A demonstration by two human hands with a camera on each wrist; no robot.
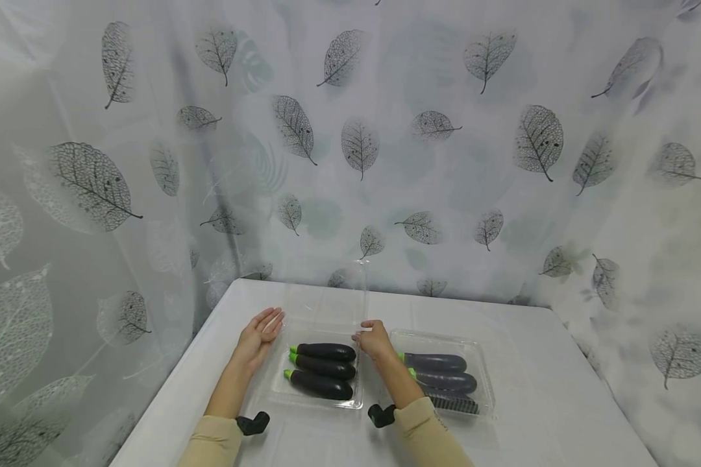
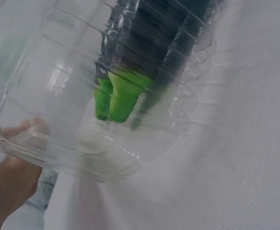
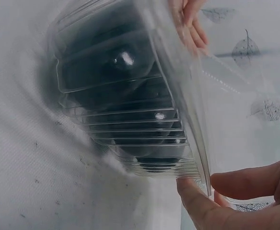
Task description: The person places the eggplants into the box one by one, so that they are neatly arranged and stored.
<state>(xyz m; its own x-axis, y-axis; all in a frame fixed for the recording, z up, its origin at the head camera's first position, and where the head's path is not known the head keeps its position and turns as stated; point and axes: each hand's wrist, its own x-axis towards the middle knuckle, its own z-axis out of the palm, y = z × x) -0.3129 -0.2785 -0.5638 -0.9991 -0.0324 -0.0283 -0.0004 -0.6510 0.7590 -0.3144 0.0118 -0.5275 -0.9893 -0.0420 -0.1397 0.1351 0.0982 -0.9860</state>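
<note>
A clear plastic clamshell box point(image 1: 347, 403) stands on the table with its hinged lid point(image 1: 327, 295) raised at the back. Three dark eggplants point(image 1: 321, 384) with green stems lie side by side in its base. My left hand point(image 1: 257, 340) is at the box's back left corner, its fingers extended along the clear plastic. At the back right corner, my right hand point(image 1: 376, 340) pinches the rim between thumb and fingers, as the right wrist view shows with the hand point(image 3: 245, 196) close up. Green stems point(image 2: 123, 96) show through the ribbed wall in the left wrist view.
Right of my right hand sits a second clear box point(image 1: 485, 376), closed, with several eggplants point(image 1: 438, 363) inside; my right forearm passes close to its left side. A white cloth covers the table point(image 1: 537, 389). Leaf-print curtains point(image 1: 432, 162) hang behind and at both sides.
</note>
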